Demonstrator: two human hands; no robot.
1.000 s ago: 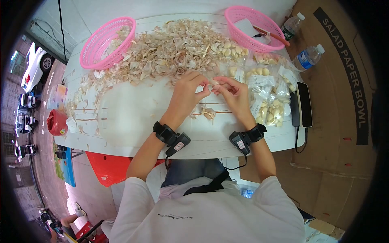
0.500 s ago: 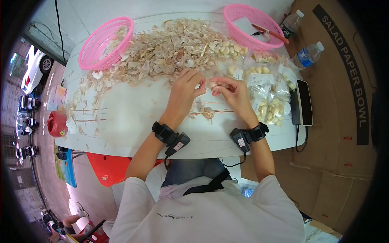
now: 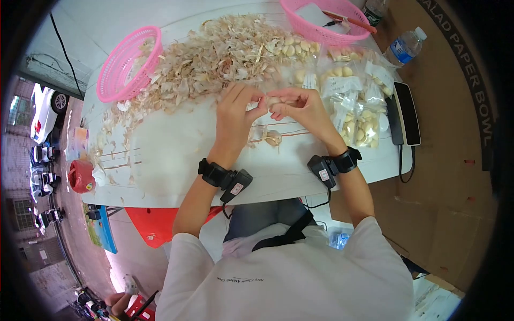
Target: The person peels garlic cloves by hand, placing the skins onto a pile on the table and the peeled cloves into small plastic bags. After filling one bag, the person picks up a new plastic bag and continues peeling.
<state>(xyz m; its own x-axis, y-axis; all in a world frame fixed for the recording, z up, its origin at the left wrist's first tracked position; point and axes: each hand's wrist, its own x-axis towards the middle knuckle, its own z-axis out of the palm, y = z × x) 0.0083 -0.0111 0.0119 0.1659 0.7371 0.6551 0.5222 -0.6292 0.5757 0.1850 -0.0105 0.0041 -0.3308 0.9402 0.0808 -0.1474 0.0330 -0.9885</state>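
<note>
Seen from above, a white shirt (image 3: 278, 283) fills the near foreground, and two forearms are stretched over the near edge of a white table (image 3: 171, 155). A black band with a small device is worn on each wrist (image 3: 217, 174). Just past mid-table the left hand (image 3: 235, 115) and right hand (image 3: 305, 109) are brought together, and a garlic clove (image 3: 273, 101) is pinched between the fingertips of both, lifted slightly off the tabletop.

The skin is probably best caught with a nail at the clove's tip while the other hand's grip is kept light, so the flesh is not bruised.

Beneath the hands a few loose bits of garlic (image 3: 270, 138) are scattered. Clear bags of peeled cloves (image 3: 358, 123) are stacked along the right edge, close to the right hand, with a phone (image 3: 409, 112) beside them. Beyond the hands a wide heap of dry skins (image 3: 214, 59) is spread, crowding the working space, and bare cloves (image 3: 294, 48) are gathered at its right end. A pink basket (image 3: 126, 64) is set at the far left corner and another pink basket (image 3: 321, 21) at the far right, with a water bottle (image 3: 404, 45) past the edge.
</note>
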